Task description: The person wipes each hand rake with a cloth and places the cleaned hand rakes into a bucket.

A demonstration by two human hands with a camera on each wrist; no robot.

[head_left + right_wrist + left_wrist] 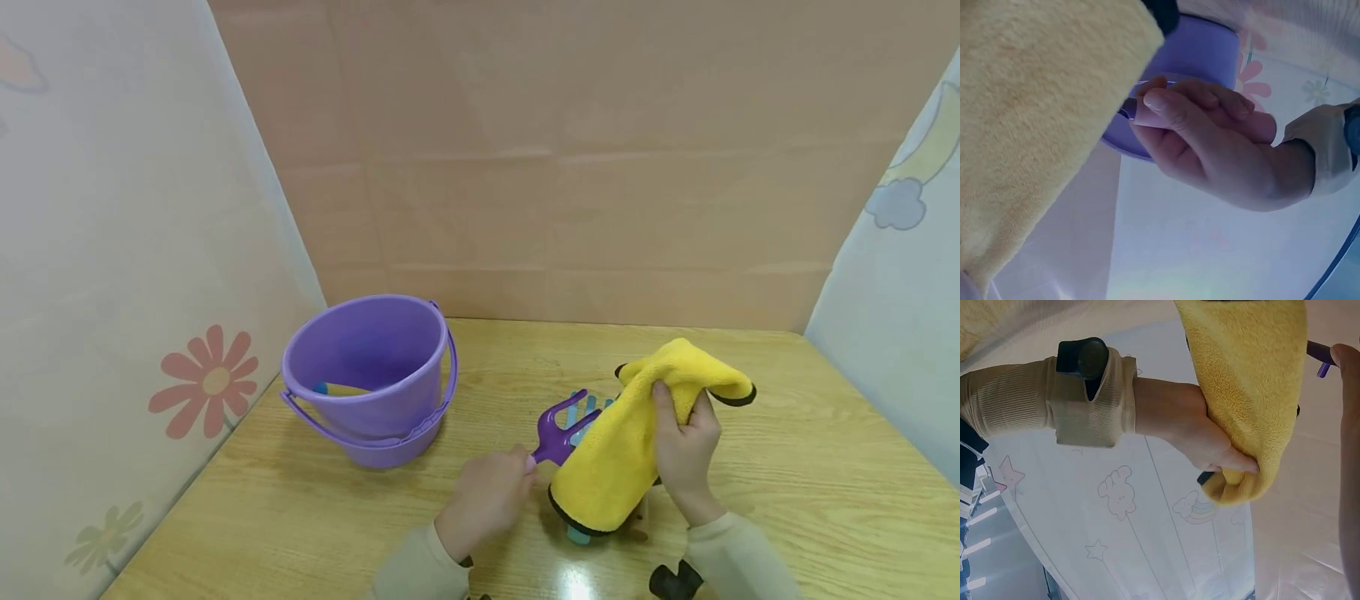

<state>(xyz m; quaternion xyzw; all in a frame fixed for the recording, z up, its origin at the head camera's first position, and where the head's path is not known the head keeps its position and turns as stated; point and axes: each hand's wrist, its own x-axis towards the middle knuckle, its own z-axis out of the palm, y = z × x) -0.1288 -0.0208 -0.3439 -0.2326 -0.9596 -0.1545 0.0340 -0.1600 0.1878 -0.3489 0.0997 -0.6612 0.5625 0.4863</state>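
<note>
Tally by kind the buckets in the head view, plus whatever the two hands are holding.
Bucket: 1
Cloth: 1
Fork: 1
Total: 3

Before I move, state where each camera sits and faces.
Head: worn on the head, looks forward and down at left hand, right hand and sleeves.
Left wrist: worn there, looks across at right hand gripping yellow cloth; left hand at right edge.
Right wrist: worn there, looks across at left hand on pink handle, purple bucket behind.
Wrist views share cloth and left hand.
</note>
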